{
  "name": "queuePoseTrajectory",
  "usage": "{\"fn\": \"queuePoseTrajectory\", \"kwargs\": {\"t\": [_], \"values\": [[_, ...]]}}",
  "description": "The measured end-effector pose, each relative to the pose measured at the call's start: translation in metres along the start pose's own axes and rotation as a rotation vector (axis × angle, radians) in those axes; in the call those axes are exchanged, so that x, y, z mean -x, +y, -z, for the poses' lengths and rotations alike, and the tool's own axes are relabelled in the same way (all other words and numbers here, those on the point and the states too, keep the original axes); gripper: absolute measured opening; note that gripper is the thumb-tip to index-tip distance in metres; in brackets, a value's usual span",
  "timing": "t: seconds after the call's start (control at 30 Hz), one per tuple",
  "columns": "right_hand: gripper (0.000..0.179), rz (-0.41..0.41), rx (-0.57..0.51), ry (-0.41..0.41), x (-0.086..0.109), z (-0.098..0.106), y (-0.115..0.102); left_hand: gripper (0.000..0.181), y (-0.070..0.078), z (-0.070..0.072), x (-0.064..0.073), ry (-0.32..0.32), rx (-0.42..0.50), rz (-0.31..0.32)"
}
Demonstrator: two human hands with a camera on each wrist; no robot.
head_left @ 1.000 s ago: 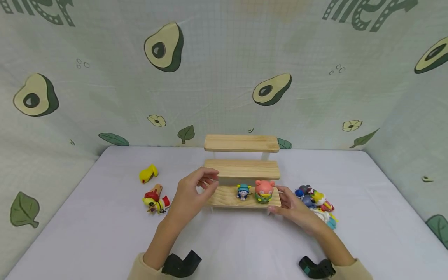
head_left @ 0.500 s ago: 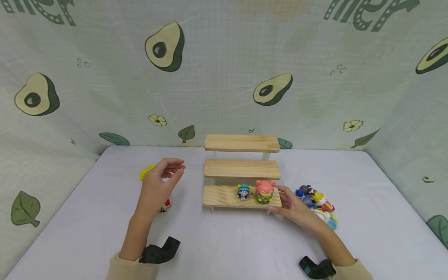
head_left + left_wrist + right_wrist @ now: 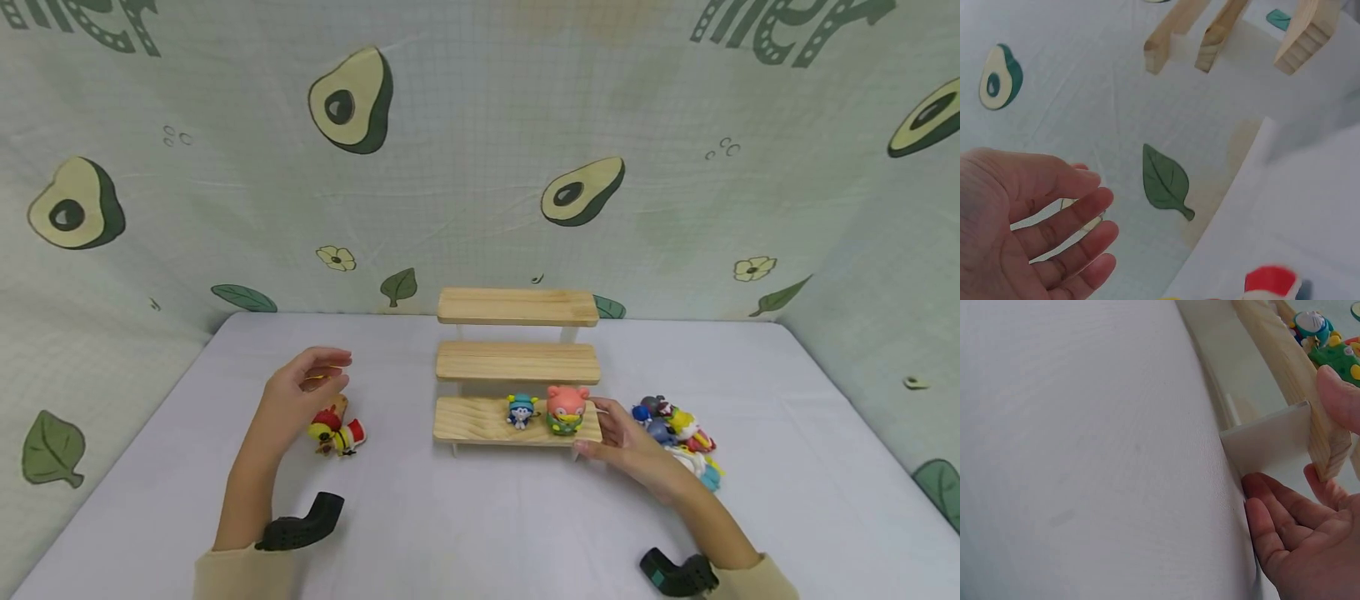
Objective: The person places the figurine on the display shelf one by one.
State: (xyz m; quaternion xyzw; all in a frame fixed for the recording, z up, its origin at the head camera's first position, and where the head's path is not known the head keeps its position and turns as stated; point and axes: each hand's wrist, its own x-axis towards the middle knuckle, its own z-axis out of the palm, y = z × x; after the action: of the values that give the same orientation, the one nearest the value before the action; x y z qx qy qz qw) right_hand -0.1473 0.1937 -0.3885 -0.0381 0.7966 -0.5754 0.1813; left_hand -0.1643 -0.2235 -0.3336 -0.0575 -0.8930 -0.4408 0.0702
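Observation:
My left hand [image 3: 296, 400] hovers with loosely bent fingers over the left of the table and holds nothing, as the left wrist view also shows. Beneath and beside it lie small toy figures [image 3: 348, 437] in red, yellow and white; a yellow toy behind the fingers is mostly hidden. At the three-tier wooden display shelf [image 3: 472, 423], my right hand [image 3: 630, 446] grips the right end of the lowest board [image 3: 1294, 372], thumb on its edge and fingers by the white support [image 3: 1272, 434]. On that board stand a small blue-hatted figurine [image 3: 521, 412] and a larger pink one [image 3: 567, 407].
A pile of colourful figurines [image 3: 678, 429] lies right of the shelf, close behind my right hand. The middle board [image 3: 517, 362] and top board [image 3: 517, 307] rise in steps toward the avocado-print cloth [image 3: 480, 167] behind the white table [image 3: 465, 525].
My left hand has moved left from beside the shelf's lowest board to over the toys on the left. The right hand stays at the board's end, and the figurines stand where they were.

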Motion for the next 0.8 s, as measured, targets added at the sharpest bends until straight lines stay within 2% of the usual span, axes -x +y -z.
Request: {"fn": "queuePoseTrajectory", "kwargs": {"t": [0.33,0.6,0.8], "values": [[0.074,0.004,0.000,-0.005,-0.001,0.000,0.002,0.042,-0.032,0.020,0.005,-0.154,0.082,0.088],[0.074,0.011,-0.006,-0.009,0.000,0.000,0.001,0.052,-0.061,0.030,0.008,-0.317,0.162,0.139],[0.073,0.015,-0.008,-0.011,0.000,0.001,0.001,0.057,-0.075,0.030,0.010,-0.414,0.172,0.239]]}}
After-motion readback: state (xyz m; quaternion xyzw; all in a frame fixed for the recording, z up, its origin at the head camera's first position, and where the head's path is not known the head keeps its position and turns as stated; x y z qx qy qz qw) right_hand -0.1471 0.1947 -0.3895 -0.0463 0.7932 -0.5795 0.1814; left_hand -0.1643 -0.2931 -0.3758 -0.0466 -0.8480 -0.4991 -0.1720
